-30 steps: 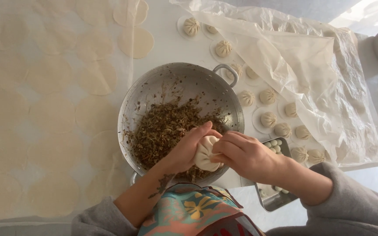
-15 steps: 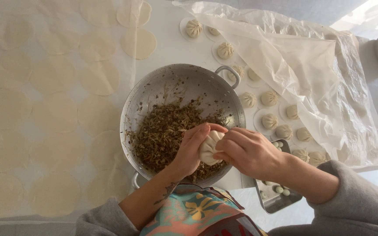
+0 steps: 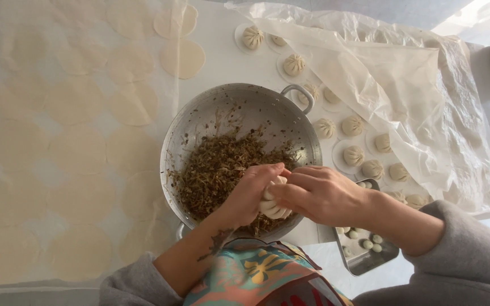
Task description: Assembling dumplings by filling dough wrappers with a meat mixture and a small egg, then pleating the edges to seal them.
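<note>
A white dough dumpling [image 3: 273, 205] sits between both my hands over the near rim of a metal pot [image 3: 290, 116]. My left hand [image 3: 249, 192] cups it from below and the left. My right hand [image 3: 316, 194] pinches its pleated top with the fingertips. The pot holds dark chopped filling [image 3: 216, 167] heaped toward its near side. The lower part of the dumpling is hidden by my fingers.
Flat dough rounds [image 3: 182, 58] lie under clear film across the left of the table. Several pleated dumplings [image 3: 353, 154] sit to the right, partly covered by a plastic sheet [image 3: 404, 79]. A small metal tray [image 3: 364, 249] with dough lumps lies near my right wrist.
The hands stayed over the pot's near rim. My right fingers have worked round the dumpling's top, and its pleats look more gathered than before.
</note>
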